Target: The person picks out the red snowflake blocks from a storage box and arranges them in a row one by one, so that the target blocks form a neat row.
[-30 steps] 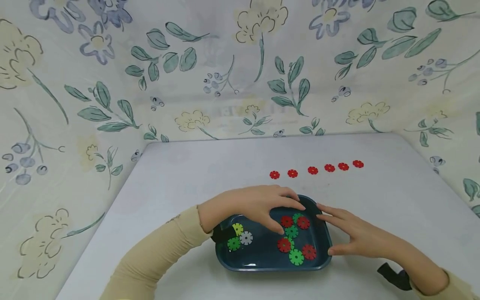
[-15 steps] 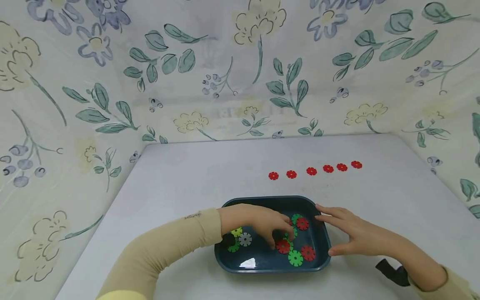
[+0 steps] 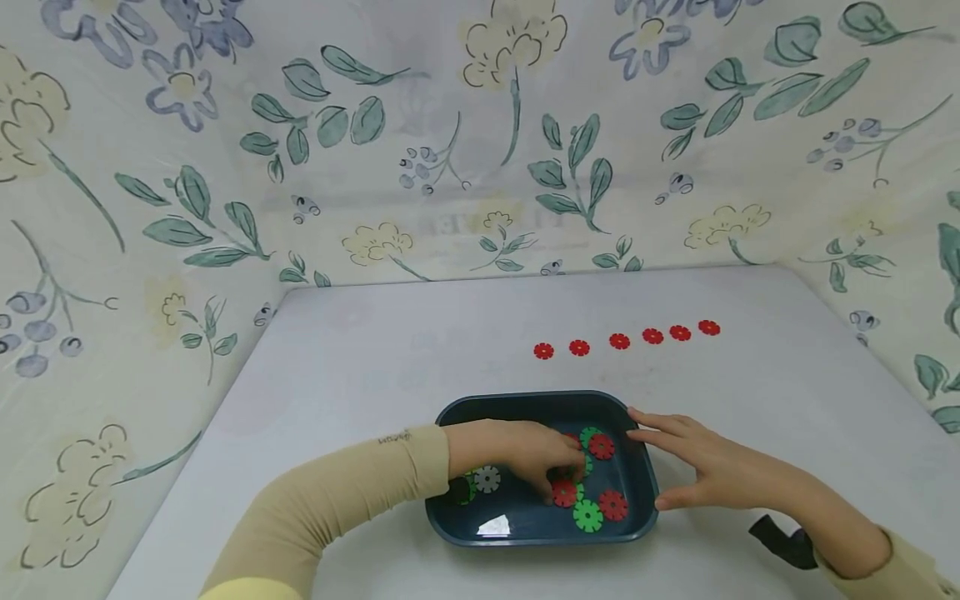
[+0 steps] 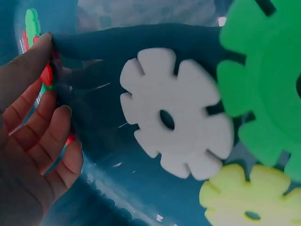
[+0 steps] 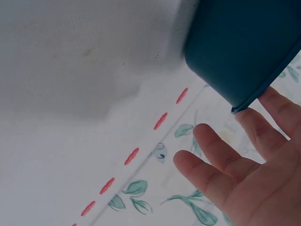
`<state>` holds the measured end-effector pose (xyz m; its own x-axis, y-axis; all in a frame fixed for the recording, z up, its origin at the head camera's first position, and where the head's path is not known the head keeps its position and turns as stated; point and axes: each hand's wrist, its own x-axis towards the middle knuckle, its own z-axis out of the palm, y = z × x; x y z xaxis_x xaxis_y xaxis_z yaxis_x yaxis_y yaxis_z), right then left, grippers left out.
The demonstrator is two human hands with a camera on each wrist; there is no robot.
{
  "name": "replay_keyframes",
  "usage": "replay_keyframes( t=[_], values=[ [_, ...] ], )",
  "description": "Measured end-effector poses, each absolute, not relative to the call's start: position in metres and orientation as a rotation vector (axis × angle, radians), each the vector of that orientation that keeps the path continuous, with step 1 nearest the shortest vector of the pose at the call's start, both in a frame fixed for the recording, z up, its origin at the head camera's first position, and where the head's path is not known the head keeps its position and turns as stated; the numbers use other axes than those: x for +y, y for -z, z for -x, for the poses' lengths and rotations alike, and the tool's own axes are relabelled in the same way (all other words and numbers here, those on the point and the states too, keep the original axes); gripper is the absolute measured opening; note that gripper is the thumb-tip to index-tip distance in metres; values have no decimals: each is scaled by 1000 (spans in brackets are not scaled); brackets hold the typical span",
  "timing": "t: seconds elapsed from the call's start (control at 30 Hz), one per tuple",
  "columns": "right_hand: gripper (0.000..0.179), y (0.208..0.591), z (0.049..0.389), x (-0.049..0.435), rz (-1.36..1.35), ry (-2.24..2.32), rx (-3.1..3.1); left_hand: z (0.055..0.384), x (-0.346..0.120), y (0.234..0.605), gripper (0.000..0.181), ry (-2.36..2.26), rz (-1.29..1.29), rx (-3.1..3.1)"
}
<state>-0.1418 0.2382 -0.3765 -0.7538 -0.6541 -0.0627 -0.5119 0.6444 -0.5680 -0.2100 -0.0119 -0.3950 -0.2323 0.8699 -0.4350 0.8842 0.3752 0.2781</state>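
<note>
My left hand (image 3: 536, 454) reaches down into the dark blue tray (image 3: 495, 540), its fingers curled around a red flower-shaped disc (image 3: 564, 494). The thumb lies along the disc's left edge and the fingertips come to its far right side, partly hiding it. In the left wrist view the left hand (image 4: 40, 127) has thumb and fingers at red and green discs. My right hand (image 3: 701, 467) has its fingers extended, fingertips against the tray's right rim. In the right wrist view two fingertips of the right hand (image 5: 254, 165) touch the tray's rim (image 5: 256, 96).
Other discs lie in the tray: a green one (image 3: 588, 516), red ones (image 3: 613, 505), a white one (image 3: 487, 478) and a yellow one (image 4: 251, 197). Several red discs (image 3: 619, 341) form a row on the white table (image 3: 375, 350). Floral cloth (image 3: 450, 167) stands behind and beside it.
My left hand has come down into the tray, moving from above it to the right-hand discs, and its fingers have curled in. The right hand stays at the rim.
</note>
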Motion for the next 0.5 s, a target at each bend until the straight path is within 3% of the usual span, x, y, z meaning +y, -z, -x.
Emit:
replay_keyframes(
  t=[0.5],
  values=[
    [77,377,143,239,933,752,2605,212,-13,403,29,-1,-1582,2110]
  ],
)
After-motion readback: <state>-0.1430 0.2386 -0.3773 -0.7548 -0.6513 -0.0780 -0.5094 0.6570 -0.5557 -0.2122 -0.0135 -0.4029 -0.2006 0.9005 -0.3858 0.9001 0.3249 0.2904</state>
